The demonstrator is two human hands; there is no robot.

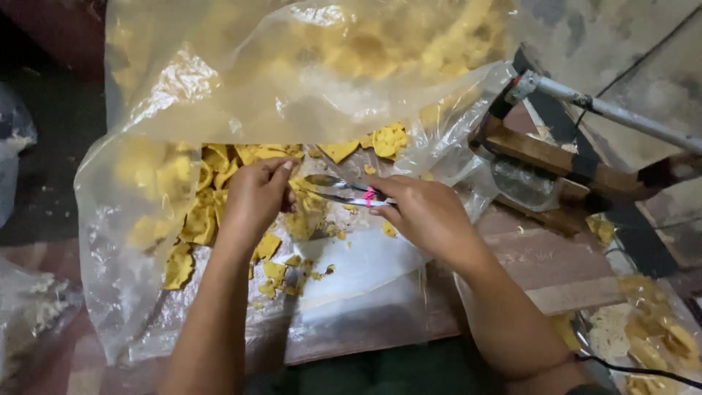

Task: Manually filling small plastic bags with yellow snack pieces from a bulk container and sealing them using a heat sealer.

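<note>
Bag: big clear plastic bag [146, 219] fills the upper left and middle, mouth open.
Chips: many flat yellow chips [201, 212] inside, too many to count.
Left hand [256, 194]: middle, fingers bent down on chips, holding nothing.
Right hand [428, 212]: closed around shiny metal tongs [340, 190], tips together.
Count: two hands, one tongs.

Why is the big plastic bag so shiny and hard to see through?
In the head view, light glares white off the crinkled plastic bag, so the yellow chips behind it look hazy; the metal tongs in the right hand glint too, and the corners fall dark.
</note>
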